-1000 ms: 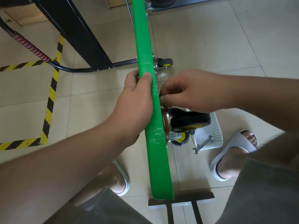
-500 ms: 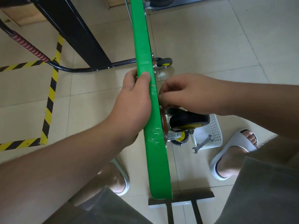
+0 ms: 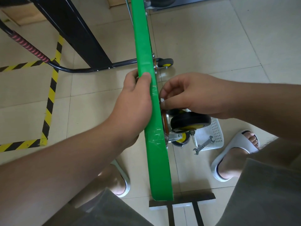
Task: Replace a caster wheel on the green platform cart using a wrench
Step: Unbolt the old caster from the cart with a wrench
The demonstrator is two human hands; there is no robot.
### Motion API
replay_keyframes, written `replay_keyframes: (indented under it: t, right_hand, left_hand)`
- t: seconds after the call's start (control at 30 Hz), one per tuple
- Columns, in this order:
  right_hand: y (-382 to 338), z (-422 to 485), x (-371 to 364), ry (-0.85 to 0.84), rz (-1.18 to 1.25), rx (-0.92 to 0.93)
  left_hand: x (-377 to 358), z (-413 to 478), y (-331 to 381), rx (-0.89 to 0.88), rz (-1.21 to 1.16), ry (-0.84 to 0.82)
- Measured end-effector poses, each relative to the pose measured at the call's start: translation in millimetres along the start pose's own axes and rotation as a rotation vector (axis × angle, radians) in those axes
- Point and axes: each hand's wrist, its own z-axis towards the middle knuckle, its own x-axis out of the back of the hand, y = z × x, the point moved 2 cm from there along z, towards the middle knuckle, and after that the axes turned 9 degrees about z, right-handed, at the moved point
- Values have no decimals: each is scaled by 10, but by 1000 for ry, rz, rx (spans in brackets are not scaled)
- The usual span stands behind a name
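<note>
The green platform cart point(image 3: 155, 160) stands on its edge, running from the top of the view down to my knees. My left hand point(image 3: 133, 105) grips its edge, thumb over the green rim and fingers behind. A black caster wheel with a yellow hub point(image 3: 190, 122) sits on the cart's underside, to the right. Just above that wheel my right hand point(image 3: 187, 93) pinches a small silver fastener point(image 3: 162, 100) against the caster's mounting plate. A silver wrench point(image 3: 203, 145) lies across the rim of a white basket on the floor.
The white basket point(image 3: 215, 132) sits by my right foot. A second caster point(image 3: 165, 62) shows further up the cart, and another point(image 3: 180, 140) below the near wheel. The cart's black handle with a red grip point(image 3: 31, 48) and a black frame point(image 3: 78, 35) lie left. Yellow-black floor tape point(image 3: 50, 98) marks the tiles.
My right hand's fingers have shifted slightly at the fastener above the wheel. My left hand keeps its grip on the cart's edge.
</note>
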Motion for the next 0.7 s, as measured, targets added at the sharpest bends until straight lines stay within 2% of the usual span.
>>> replay_keyframes:
  t: [0.13,0.3,0.7]
  right_hand:
    - [12,11,-7,18,51,-32]
    - [24,20,-24,78,-60,-63]
    - [-9,-15,-14,7,35,4]
  left_hand:
    - [-5,-16,10,-1,-10,-12]
    - [-9,-29,8,0,-27,-23]
    - [-5,-33,13,-1,2,-24]
